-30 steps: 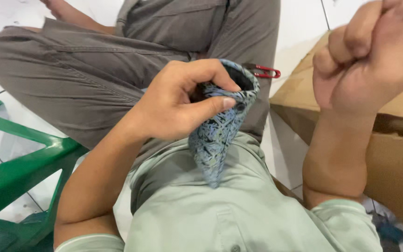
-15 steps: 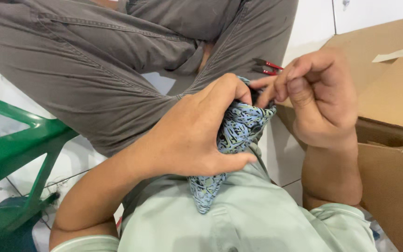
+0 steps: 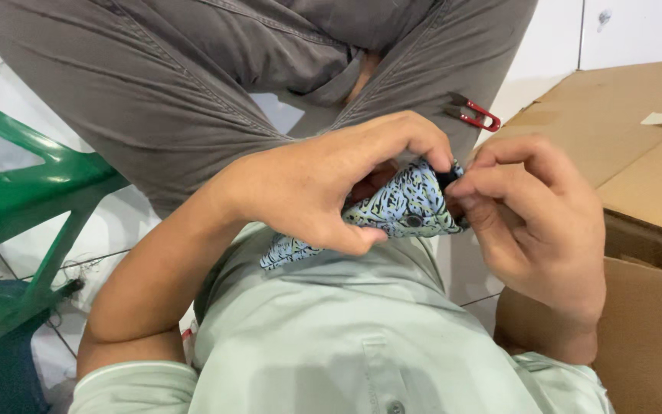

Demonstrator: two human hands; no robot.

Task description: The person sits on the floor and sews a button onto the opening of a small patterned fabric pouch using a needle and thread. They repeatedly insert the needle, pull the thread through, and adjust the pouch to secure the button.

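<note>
My left hand grips a small piece of blue patterned cloth with black marks, bunched up over my lap, thumb beneath and fingers curled over its top. My right hand pinches the same cloth at its right edge with thumb and forefinger. A loose end of the cloth hangs down onto my pale green shirt. A small red clip-like tool lies on my grey trouser leg just beyond the hands.
A cardboard box stands open at my right. A green plastic frame is at the left on the white tiled floor. My grey-trousered legs fill the upper view.
My right hand came down from a raised fist and took hold of the cloth's right edge. My left hand closed further over the cloth, which is now more bunched.
</note>
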